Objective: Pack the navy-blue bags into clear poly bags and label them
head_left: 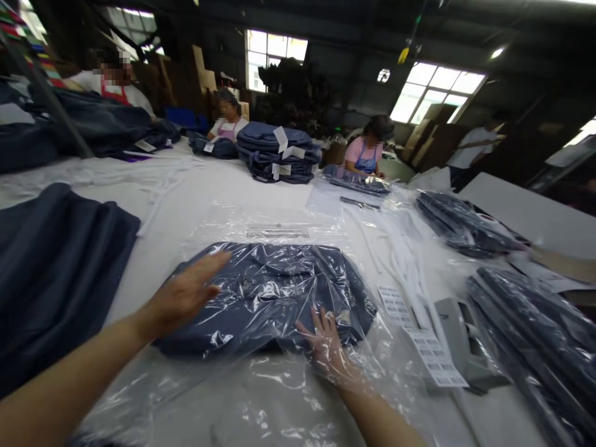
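Note:
A dark blue fabric bag [279,292] lies flat in front of me, inside a clear plastic bag [223,226] whose loose film spreads towards me. My left hand [189,292] is over the bag's left side, slightly blurred, with its fingers stretched out and nothing in them. Whether it touches the film I cannot tell. Spread fingers of my right hand [326,338] lie on the bag's lower right part. Plastic film appears to cover that hand's wrist.
Dark blue fabric [56,267] is heaped at left. A stack of blue bags [277,152] stands at the back. On the right are label sheets [433,351], a grey tape dispenser [465,341] and plastic-wrapped bags [535,329]. Several people work beyond the white table [186,198].

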Demonstrator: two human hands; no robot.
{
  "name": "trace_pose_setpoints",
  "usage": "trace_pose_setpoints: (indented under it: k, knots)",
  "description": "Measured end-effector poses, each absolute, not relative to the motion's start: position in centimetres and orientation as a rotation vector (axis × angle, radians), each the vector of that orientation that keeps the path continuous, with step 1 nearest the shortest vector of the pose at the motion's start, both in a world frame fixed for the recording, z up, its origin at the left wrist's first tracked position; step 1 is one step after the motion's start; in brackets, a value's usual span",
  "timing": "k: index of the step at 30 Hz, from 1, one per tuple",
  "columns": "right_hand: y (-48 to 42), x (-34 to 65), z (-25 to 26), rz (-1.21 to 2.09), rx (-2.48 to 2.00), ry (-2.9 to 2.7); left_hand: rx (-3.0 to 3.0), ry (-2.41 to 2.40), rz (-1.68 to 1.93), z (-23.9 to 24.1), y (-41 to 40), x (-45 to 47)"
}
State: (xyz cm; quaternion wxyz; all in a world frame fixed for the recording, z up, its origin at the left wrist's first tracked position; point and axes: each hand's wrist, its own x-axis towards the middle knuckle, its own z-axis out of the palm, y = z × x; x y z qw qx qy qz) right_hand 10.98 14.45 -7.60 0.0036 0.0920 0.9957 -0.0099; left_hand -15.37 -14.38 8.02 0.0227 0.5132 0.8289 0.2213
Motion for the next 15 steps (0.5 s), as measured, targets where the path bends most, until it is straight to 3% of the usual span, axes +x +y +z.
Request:
trace_pose_setpoints:
  k: [3, 5, 11, 15]
  knots:
    - [14.2, 11.3, -7.9, -0.058, 0.275, 3.111, 1.927, 2.007, 0.124, 2.1, -10.0, -12.7]
    - [14.0, 11.2, -8.8, -0.043, 0.280, 3.129, 2.076, 1.735, -0.023, -1.3, -10.3, -11.9]
    - [14.4, 10.7, -9.4, -0.134, 0.255, 3.237, 2.317, 1.831, 0.080, -2.9, -12.1, -13.3]
    - [13.5, 15.0, -8.6, -0.464, 0.395, 3.464, 2.353, 1.765, -0.031, -4.5, -11.8, -13.2]
